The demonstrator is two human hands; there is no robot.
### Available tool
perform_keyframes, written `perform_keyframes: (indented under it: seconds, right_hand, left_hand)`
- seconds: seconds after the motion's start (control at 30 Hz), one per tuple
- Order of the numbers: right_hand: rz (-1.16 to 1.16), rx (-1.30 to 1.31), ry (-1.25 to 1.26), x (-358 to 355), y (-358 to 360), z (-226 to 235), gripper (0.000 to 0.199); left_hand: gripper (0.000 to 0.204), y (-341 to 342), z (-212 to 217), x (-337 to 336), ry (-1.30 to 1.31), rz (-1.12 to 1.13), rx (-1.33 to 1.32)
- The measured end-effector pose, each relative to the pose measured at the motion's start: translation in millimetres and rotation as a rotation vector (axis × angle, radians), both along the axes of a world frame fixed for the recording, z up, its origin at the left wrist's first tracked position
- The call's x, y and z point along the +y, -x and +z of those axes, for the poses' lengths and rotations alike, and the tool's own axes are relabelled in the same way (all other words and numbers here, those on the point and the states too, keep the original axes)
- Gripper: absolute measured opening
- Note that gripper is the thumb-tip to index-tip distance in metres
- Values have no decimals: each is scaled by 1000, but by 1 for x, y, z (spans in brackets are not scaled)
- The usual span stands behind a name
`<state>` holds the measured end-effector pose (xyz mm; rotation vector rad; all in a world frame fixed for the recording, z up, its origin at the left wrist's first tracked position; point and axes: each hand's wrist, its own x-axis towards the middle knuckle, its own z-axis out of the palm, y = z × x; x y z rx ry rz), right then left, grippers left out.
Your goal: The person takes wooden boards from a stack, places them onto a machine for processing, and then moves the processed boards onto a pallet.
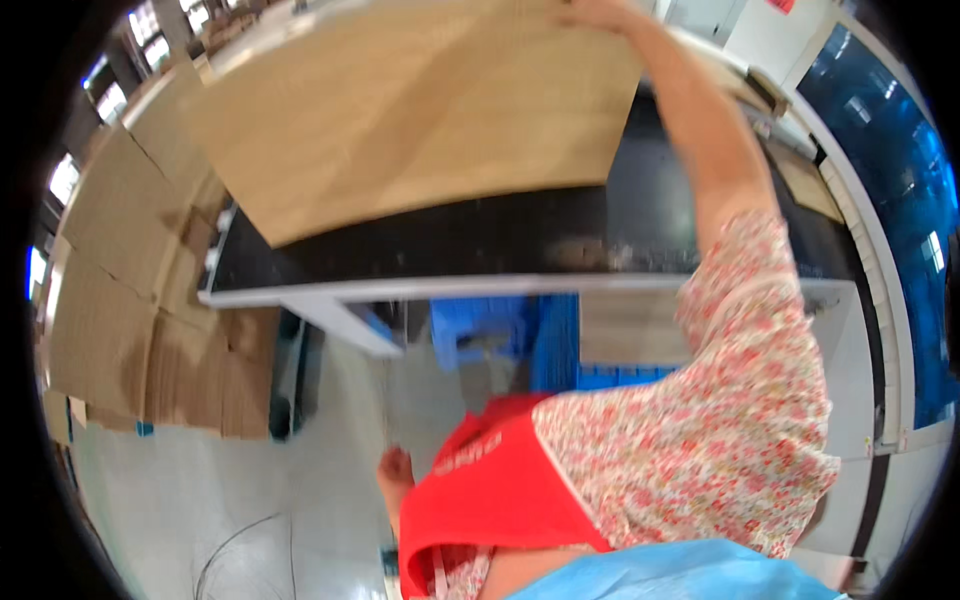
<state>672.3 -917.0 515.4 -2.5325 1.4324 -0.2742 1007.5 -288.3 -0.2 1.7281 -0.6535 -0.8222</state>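
A large flat brown cardboard sheet (430, 130) is over the black tabletop, tilted, with its lower edge above the table's front part. My right hand (598, 14) reaches far forward and grips the sheet's upper right edge; the fingers are partly cut off by the picture's top. Low beside my red apron, my left hand (395, 466) hangs away from the sheet. Its fingers are curled in, and nothing shows sticking out of them.
The black table (480, 235) has a pale front edge. Folded cardboard (110, 320) stands in a tall stack on the left. Under the table are a blue plastic stool (480, 325) and a blue crate (620, 377). A blue glossy panel (885, 190) rises at the right.
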Motion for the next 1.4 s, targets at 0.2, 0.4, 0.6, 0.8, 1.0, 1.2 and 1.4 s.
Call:
perform_keyframes:
  seconds: [0.2, 0.4, 0.6, 0.8, 1.0, 1.2, 1.4]
  right_hand:
    - [217, -128, 639, 57, -70, 3, 58]
    - [231, -174, 556, 50, -40, -7, 58]
    - [229, -225, 473, 62, -57, -17, 58]
    - [124, -260, 378, 84, -74, -11, 55]
    - [66, -109, 651, 163, -30, -20, 53]
    - [299, 38, 617, 330, -29, -85, 21]
    - [308, -53, 621, 371, 27, -219, 18]
  left_hand:
    - [30, -10, 29, 8, -192, 89, -265]
    - [33, 5, 44, 0, -194, 90, -312]
    - [33, 1, 37, 12, -147, 116, -258]
    - [37, -16, 51, 3, -127, 121, -110]
    - [63, -48, 170, -89, 243, 43, 248]
    - [85, -40, 287, -128, 811, -100, 553]
    - [52, 36, 254, -151, 734, -140, 1024]
